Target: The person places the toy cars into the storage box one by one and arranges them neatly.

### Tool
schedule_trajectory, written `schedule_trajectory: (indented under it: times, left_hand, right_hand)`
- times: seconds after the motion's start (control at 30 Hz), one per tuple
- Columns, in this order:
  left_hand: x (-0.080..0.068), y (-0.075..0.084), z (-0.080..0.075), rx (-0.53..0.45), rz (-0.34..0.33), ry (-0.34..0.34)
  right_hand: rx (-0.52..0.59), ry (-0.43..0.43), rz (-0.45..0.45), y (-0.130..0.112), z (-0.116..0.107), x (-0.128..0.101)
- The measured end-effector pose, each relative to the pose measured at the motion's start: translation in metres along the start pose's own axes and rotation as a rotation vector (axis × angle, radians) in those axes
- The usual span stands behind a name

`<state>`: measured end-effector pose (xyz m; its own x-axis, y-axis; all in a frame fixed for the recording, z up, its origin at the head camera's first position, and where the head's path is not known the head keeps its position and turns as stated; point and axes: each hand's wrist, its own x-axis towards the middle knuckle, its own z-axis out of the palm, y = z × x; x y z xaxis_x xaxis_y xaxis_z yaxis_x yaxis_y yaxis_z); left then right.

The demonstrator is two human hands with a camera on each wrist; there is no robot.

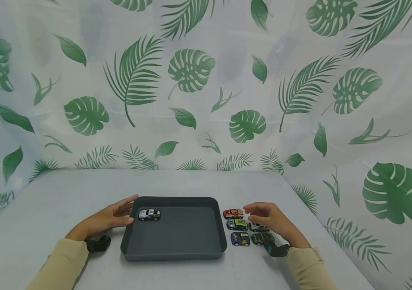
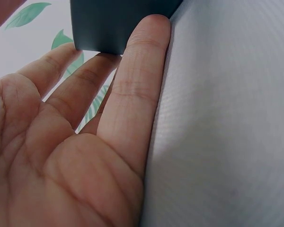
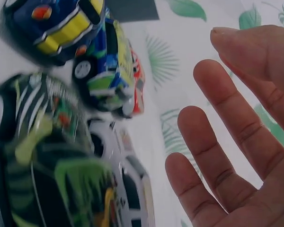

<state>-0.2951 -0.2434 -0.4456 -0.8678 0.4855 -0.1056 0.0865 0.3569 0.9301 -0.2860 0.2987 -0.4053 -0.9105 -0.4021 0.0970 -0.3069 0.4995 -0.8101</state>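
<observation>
1. The toy cars (image 1: pixel 244 230) are gathered in a tight cluster on the table (image 1: pixel 46 193), just off the tray's right wall; the right hand (image 1: pixel 269 219) is held above the cluster's right column, fingers relaxed and spread, nothing grasped. In the right wrist view the fingers (image 3: pixel 213 161) are seen splayed beside the cars, apart from them.
2. From that hand, the red car (image 1: pixel 233 213) lies at about 9 o'clock, nearest the fingertips; the green-and-blue car (image 1: pixel 237 224) and the blue car (image 1: pixel 240 239) lie at roughly 8 and 7 o'clock. A silver car (image 1: pixel 258 226) and a dark green car (image 1: pixel 262 238) are partly covered by the hand (their placement in rows keeps each one reachable from above).
3. The left hand (image 1: pixel 113 217) is laid flat on the table, fingers straight, holding nothing; its fingertips (image 2: pixel 149 33) are pressed against the outer left wall of the grey tray (image 1: pixel 177 251), which appears to be steadied this way.
4. One white car (image 1: pixel 149 214) is already set inside the tray, near its far left corner, at about 3 o'clock from the left fingertips.
5. A leaf-printed curtain (image 1: pixel 191 80) is hung behind and around the table.
</observation>
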Motion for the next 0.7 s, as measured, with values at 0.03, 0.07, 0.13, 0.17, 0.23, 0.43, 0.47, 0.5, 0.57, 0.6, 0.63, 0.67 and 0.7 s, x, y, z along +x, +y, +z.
schedule_trajectory:
  times: [0.03,0.07,0.13,0.17,0.23,0.43,0.47,0.5,0.57,0.6,0.63,0.67,0.7]
  left_hand:
    - [0.000,0.000,0.000,0.000,0.001,-0.001]
    - [0.000,0.000,0.000,0.000,0.002,-0.001]
    - [0.000,0.000,-0.001,0.001,0.003,-0.003]
    - [0.000,0.000,-0.001,0.002,0.004,-0.004]
    - [0.001,-0.001,-0.001,-0.004,0.009,-0.006]
    - [0.001,-0.002,-0.001,-0.020,0.022,-0.014]
    - [0.001,-0.002,-0.001,-0.020,0.023,-0.013]
    - [0.001,-0.002,-0.001,-0.021,0.023,-0.014]
    - [0.001,-0.003,-0.001,-0.022,0.020,-0.014]
    - [0.002,-0.003,-0.001,-0.022,0.019,-0.013]
    - [0.001,-0.003,-0.001,-0.022,0.018,-0.013]
    - [0.001,-0.003,-0.001,-0.020,0.018,-0.012]
    - [0.001,-0.003,-0.001,-0.019,0.018,-0.012]
  right_hand:
    - [-0.001,0.001,0.004,0.001,-0.001,0.000]
    - [-0.001,0.003,0.010,0.002,-0.001,-0.001]
    - [0.001,0.008,0.020,0.005,-0.003,-0.002]
    - [0.005,0.009,0.024,0.006,-0.004,-0.003]
    - [0.004,0.012,0.027,0.010,-0.006,-0.004]
    - [-0.026,0.024,0.043,0.021,-0.010,-0.008]
    - [-0.030,0.025,0.048,0.022,-0.011,-0.009]
    - [-0.034,0.027,0.050,0.024,-0.011,-0.009]
    - [-0.037,0.034,0.064,0.025,-0.012,-0.010]
    - [-0.043,0.038,0.070,0.026,-0.013,-0.011]
    - [-0.049,0.043,0.077,0.026,-0.013,-0.012]
    - [-0.056,0.045,0.080,0.027,-0.013,-0.012]
    - [-0.063,0.049,0.087,0.027,-0.014,-0.013]
